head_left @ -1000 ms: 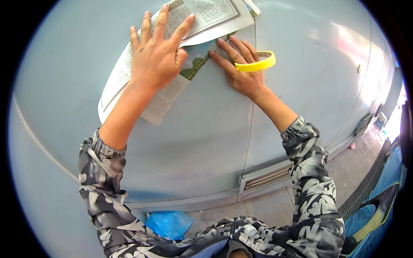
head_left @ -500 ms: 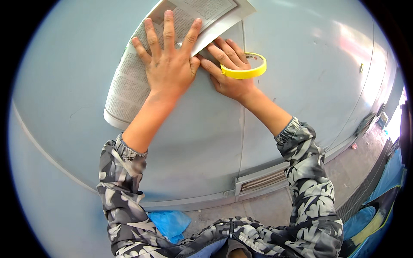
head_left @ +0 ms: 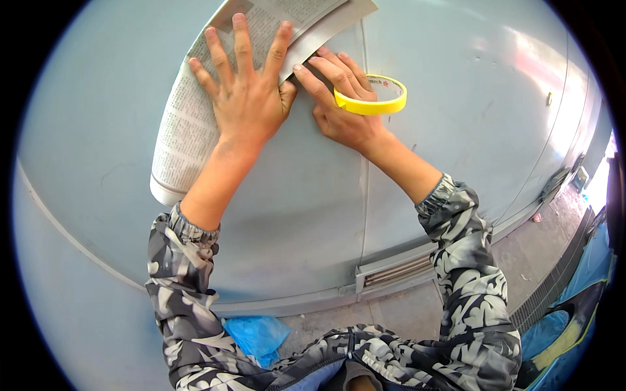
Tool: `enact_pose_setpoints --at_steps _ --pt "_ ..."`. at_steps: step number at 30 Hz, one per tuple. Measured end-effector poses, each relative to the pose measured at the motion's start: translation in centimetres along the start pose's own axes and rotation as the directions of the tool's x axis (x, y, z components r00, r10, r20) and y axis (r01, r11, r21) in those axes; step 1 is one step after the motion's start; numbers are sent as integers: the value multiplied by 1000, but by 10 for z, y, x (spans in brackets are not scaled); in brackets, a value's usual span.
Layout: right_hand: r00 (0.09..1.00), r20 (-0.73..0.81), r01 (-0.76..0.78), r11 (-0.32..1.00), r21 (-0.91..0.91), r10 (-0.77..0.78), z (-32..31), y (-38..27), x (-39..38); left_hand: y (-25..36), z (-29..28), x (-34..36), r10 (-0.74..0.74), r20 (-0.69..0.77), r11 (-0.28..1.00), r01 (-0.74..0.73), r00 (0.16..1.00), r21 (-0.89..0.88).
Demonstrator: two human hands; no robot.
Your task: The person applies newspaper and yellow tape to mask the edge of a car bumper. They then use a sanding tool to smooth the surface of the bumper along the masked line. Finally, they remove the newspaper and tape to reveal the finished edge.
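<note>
A printed newspaper sheet (head_left: 177, 140) lies against the grey-blue metal panel, its lower left edge curling. My left hand (head_left: 246, 101) presses flat on it, fingers spread and thumb bent near the sheet's right edge. Just right of that edge is my right hand (head_left: 349, 107), its fingers stretched toward the paper's corner and its index fingertip beside the edge. A roll of yellow tape (head_left: 372, 107) hangs looped around fingers of my right hand, its white core facing up. The right thumb is partly hidden under the hand.
The grey-blue panel (head_left: 293, 215) has a vertical seam right of centre. Low on it sits a slatted vent (head_left: 398, 274). A blue plastic bag (head_left: 257, 335) lies on the paved ground (head_left: 404, 313). Blue and dark fabric (head_left: 554, 339) is at the lower right.
My left hand and the newspaper have shifted slightly left and down in view. My right index finger has lifted away from the left thumb, leaving a wider gap between the hands.
</note>
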State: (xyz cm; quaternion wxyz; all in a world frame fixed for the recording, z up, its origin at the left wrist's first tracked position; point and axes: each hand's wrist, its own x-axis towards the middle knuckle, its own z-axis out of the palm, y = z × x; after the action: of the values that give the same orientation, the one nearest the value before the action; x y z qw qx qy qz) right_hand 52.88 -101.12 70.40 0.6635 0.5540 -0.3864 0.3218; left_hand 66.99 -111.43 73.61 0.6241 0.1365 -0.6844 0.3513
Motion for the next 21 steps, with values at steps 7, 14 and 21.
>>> enact_pose_setpoints --at_steps 7,14,21 --pt "999 10 -34 997 -72 35 1 -3 2 1 -7 2 10 42 998 -7 999 -68" --pt "999 33 -36 997 -70 38 1 1 7 -19 -12 7 -101 -78 972 82 992 -218" --pt "999 14 -38 998 -57 39 2 -3 17 -19 -11 13 -152 -104 988 150 983 -30"
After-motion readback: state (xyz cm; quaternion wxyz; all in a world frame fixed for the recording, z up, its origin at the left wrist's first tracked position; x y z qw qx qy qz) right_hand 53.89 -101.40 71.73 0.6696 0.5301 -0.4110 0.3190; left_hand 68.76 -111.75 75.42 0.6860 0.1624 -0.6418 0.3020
